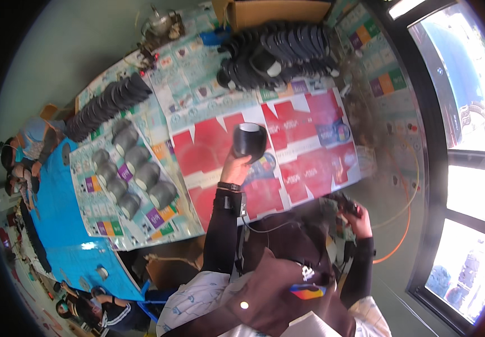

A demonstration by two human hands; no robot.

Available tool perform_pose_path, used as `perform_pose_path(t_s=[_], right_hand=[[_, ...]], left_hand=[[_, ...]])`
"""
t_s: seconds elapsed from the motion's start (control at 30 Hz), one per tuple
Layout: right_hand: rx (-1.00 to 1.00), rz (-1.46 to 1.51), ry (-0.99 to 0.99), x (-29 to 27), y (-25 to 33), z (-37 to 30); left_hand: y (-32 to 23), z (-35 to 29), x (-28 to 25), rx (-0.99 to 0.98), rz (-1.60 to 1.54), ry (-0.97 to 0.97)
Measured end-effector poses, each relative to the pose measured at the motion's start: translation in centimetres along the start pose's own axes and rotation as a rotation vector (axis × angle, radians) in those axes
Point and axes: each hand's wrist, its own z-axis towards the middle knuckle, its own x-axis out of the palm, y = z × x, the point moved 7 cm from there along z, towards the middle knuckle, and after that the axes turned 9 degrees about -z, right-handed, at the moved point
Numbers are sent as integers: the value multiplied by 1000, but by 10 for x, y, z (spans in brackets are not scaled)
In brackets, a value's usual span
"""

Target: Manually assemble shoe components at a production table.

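My left hand [233,169] is closed around the lower side of a black cup-shaped piece [250,143] with a pale inner face. It holds the piece up over the red printed sheets [304,163] on the table. Off the table's near right edge, my right hand [361,222] is wrapped around a dark hand tool [348,205]. The tool's front end points left toward the table edge; its exact kind is not clear. Both hands are apart from each other.
Several dark rounded pieces [146,175] stand in rows at the left. Nested stacks of black curved pieces [110,106] lie farther back, with larger stacks [296,50] before a cardboard box [276,14]. An orange hose [402,244] hangs at right. People sit by a blue table [65,208].
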Motion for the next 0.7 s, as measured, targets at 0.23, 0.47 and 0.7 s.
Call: perform_pose_path(t_s=[0.23,0.47,0.7], right_hand=[[-118,-38,158,2,26,50],[-171,-13,218,-38,16,104],[-180,-139,268,-65,-5,151]], left_hand=[[119,-41,-37,28,404,-311],[155,-25,-11,82,1222,-404],[189,-7,18,90,1279,-441]])
